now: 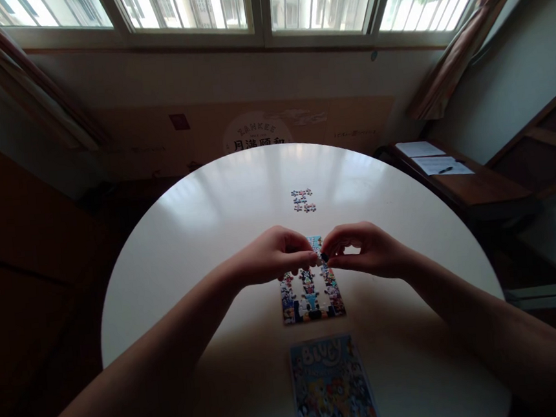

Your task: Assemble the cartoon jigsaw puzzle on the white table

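A partly filled jigsaw puzzle (309,288) lies on the white table, with pale gaps between its joined columns of pieces. Above its upper part, my two hands almost meet at the fingertips. My right hand (366,247) pinches a small dark puzzle piece (324,256) between thumb and fingers. From the left side, my left hand (282,255) is closed in a pinch close to that piece; what sits between its fingertips is too small to make out. Several loose puzzle pieces (302,200) lie in a group beyond the hands.
A picture sheet marked "Bluey" (330,385) lies on the round white table (167,276) at its near side. To the right, papers (442,165) and a pen (445,170) rest on a brown wooden surface (475,188). Windows and curtains are behind the table.
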A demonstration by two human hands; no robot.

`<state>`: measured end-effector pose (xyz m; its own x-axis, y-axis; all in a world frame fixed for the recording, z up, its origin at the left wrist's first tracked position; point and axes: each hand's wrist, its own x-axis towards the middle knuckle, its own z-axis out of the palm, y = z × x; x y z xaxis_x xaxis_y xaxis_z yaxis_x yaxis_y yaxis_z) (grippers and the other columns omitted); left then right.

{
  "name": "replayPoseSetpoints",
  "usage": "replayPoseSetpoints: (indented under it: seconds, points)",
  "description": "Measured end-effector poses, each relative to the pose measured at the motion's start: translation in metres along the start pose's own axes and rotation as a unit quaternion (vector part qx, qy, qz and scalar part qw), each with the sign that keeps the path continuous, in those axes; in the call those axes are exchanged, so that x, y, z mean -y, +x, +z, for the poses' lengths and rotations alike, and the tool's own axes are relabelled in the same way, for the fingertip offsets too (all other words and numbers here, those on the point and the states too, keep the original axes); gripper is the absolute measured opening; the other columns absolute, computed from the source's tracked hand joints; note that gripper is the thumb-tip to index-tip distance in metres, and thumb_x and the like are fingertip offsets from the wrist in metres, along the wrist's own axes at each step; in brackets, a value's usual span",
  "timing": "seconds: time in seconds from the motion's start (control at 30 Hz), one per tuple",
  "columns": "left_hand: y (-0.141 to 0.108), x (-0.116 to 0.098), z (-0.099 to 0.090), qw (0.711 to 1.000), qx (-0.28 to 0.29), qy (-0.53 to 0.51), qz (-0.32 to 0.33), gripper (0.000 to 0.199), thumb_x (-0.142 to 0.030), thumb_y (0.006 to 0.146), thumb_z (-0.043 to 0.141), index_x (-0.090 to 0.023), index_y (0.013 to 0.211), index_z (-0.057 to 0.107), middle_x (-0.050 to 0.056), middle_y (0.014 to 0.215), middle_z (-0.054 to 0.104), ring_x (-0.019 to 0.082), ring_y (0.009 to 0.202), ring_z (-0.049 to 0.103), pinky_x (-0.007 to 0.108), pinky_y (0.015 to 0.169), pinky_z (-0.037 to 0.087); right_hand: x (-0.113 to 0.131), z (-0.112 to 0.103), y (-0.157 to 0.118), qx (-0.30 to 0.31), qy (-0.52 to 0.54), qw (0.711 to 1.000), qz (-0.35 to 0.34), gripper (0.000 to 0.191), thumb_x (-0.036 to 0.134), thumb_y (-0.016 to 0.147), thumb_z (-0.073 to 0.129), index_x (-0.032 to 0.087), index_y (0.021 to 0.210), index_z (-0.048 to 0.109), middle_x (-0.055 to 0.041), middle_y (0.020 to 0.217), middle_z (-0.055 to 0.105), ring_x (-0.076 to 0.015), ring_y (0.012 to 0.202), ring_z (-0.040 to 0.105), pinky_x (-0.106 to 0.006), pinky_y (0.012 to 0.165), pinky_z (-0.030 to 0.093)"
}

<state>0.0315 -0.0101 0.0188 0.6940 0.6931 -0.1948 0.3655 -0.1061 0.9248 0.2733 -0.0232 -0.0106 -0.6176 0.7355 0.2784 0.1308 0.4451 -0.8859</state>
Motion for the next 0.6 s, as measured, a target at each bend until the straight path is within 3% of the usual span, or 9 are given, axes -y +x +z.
replayPoseSetpoints:
  seconds: [0.23,0.6]
  points:
    - [-0.004,-0.002,0.002,0.999,0.016,-0.004,0.036,0.026,-0.039,0.086,0.070,-0.013,0.088,0.074,0.000,0.064,0.064,0.009,0.053,0.056,0.021,0.048,0.044,-0.001,0.003,0.000,-0.008,0.106,0.994,0.030,0.018,0.025,0.084,0.078,0.020,0.102,0.077,-0.0050,0.093,0.077,-0.0162,0.086,0.073,-0.031,0.080,0.061]
    - [0.000,0.004,0.004,0.998,0.003,0.041,0.048,0.024,-0.037,0.084,0.070,-0.014,0.086,0.073,0.002,0.068,0.065,0.011,0.059,0.056,0.023,0.056,0.046,0.001,0.014,0.002,-0.058,0.185,0.978,0.074,0.017,0.020,0.081,0.080,0.021,0.096,0.072,-0.0018,0.082,0.075,-0.0131,0.075,0.071,-0.025,0.066,0.057]
